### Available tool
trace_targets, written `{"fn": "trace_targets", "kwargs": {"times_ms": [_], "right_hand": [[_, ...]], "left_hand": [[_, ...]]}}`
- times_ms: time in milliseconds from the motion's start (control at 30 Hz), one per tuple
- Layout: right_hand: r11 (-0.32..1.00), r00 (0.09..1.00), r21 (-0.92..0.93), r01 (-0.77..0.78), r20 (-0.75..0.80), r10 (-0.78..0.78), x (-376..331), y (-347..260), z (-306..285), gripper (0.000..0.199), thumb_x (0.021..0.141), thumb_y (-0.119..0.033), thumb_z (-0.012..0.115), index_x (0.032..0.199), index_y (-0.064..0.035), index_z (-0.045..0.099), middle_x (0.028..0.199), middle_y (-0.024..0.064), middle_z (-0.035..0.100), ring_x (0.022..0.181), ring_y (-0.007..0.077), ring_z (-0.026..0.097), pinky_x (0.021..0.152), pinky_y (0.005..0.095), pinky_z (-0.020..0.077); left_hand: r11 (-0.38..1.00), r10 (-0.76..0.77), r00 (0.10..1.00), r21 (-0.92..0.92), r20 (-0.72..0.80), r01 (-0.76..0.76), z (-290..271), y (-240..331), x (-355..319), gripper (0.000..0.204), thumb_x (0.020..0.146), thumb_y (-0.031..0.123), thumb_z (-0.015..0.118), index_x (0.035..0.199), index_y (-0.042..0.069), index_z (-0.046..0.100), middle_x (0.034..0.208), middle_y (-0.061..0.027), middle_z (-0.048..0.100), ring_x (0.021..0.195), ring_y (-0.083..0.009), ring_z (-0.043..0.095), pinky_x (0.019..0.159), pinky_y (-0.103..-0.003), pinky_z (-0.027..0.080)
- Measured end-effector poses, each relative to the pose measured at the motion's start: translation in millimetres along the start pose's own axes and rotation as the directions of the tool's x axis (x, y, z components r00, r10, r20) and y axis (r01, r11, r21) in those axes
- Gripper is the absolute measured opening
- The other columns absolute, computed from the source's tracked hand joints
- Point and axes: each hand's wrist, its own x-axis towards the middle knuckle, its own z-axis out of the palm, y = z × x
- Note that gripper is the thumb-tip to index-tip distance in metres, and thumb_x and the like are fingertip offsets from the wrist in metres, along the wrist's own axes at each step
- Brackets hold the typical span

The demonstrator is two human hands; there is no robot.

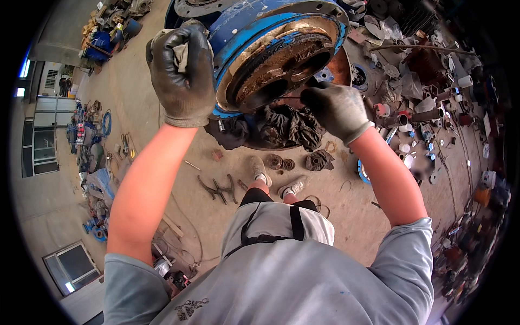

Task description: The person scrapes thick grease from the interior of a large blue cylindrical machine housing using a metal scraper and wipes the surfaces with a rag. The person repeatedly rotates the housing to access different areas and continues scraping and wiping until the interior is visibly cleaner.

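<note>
My left hand (181, 81), in a grey glove with a blackened, oily palm, is closed around a crumpled pale rag (182, 56) beside the left rim of a big blue round metal housing (230, 51). The face of the housing is coated in brown grease (265, 67) and has dark round openings. At its lower right, my right hand (338, 108) wears a matching glove with black fingertips. Its fingers are curled together close to the greasy face; whatever they hold is hidden. Crumpled black plastic (287, 127) lies below the housing, between my hands.
On the concrete floor near my shoes lie a three-legged metal puller (216, 189) and small round metal parts (275, 161). Scattered machine parts and pipes (428, 115) cover the right side. More parts and a blue hose coil (106, 124) line the left, by the wall.
</note>
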Motion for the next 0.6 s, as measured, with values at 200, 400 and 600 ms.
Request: {"fn": "trace_targets", "kwargs": {"times_ms": [200, 400, 600], "right_hand": [[0.968, 0.989, 0.245, 0.057, -0.146, -0.021, -0.8, -6.4, 25.4, 0.022, 0.096, -0.024, 0.076, 0.116, -0.0261, 0.082, 0.105, 0.0065, 0.079, 0.093, 0.0351, 0.078, 0.076, 0.0478, 0.0621], [0.904, 0.970, 0.417, 0.095, -0.242, 0.009, -8.1, -19.8, 74.6, 0.031, 0.088, -0.016, 0.081, 0.118, -0.0228, 0.083, 0.100, 0.0086, 0.080, 0.088, 0.0360, 0.077, 0.075, 0.0473, 0.0618], [0.794, 0.954, 0.606, -0.037, -0.215, 0.209, -22.3, -25.9, 93.0, 0.028, 0.088, -0.020, 0.087, 0.115, -0.0142, 0.085, 0.095, 0.0137, 0.079, 0.088, 0.0373, 0.077, 0.076, 0.0437, 0.0619]], "left_hand": [[0.985, -0.113, 0.993, -0.136, -0.026, 0.109, 3.5, 1.7, -2.4, 0.012, 0.105, 0.005, 0.073, 0.115, 0.002, 0.067, 0.109, -0.0115, 0.072, 0.099, -0.0260, 0.066, 0.091, -0.039, 0.053], [0.995, -0.023, 1.000, -0.099, -0.011, 0.022, 3.3, -0.7, 0.5, 0.013, 0.107, 0.005, 0.071, 0.117, 0.000, 0.066, 0.110, -0.0111, 0.072, 0.095, -0.0234, 0.068, 0.088, -0.036, 0.056], [0.942, -0.209, 0.977, -0.260, 0.036, 0.211, 5.7, 7.7, -4.5, 0.015, 0.115, 0.014, 0.063, 0.125, 0.003, 0.063, 0.120, -0.0087, 0.074, 0.094, -0.0124, 0.067, 0.080, -0.028, 0.056]]}}
